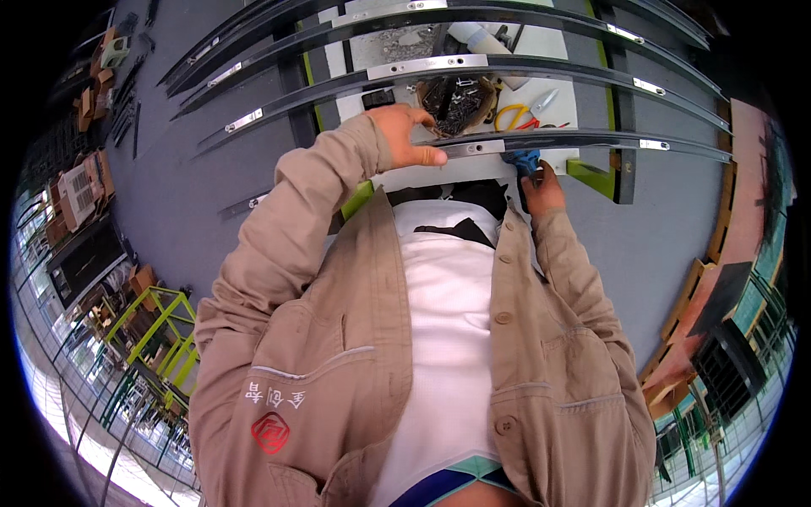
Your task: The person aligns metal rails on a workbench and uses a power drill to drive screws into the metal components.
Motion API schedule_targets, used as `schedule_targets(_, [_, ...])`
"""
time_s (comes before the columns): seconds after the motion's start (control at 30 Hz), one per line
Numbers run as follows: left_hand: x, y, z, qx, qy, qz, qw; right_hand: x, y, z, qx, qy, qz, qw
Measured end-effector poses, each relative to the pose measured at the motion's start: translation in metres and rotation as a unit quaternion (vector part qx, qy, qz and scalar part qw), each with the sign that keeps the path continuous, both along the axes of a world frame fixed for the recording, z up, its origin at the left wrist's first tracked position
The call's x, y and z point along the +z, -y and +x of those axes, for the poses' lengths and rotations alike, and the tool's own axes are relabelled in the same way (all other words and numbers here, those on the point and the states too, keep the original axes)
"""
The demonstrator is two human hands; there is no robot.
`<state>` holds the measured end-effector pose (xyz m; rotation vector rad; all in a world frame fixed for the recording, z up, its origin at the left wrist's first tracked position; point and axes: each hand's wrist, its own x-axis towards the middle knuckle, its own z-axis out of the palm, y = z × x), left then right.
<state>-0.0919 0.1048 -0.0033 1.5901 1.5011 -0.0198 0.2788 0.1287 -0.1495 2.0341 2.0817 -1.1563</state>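
Observation:
Several long dark metal rails lie side by side across a white worktop (405,179), each with short silver plates fixed along it. At the nearest rail (583,139), my left hand (401,135) is open, its fingers apart and its thumb by the silver plate (475,149). Just beyond that hand, a round container holds loose screws (454,103). My right hand (545,190) is closed around a blue power tool (521,159), partly hidden by the hand; its front end is by the nearest rail, right of the plate.
Orange-handled scissors (510,117) lie right of the screws. A small black box (378,99) sits to the left, a white cylinder (478,38) farther back. Green-and-black supports (596,176) hold the rails. A green frame (156,334) stands on the left; a pinkish panel (754,160) lies at the right.

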Motion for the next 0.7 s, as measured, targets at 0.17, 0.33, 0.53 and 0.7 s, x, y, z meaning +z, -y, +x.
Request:
schedule_targets(0.17, [0.031,0.022,-0.013,0.335,0.233,0.088,0.909,-0.071,-0.010,-0.016,0.012,0.153,0.049,0.987])
schedule_targets(0.33, [0.054,0.066,-0.035,0.491,0.458,-0.075,0.737,-0.106,-0.020,-0.024,-0.061,0.123,0.049,0.989])
schedule_targets(0.53, [0.066,0.118,-0.010,0.537,0.493,-0.176,0.662,-0.033,0.005,0.007,-0.064,0.040,0.026,0.997])
schedule_targets(0.7, [0.030,0.136,0.012,0.537,0.521,-0.246,0.616,0.134,0.015,0.051,-0.014,-0.101,-0.149,0.984])
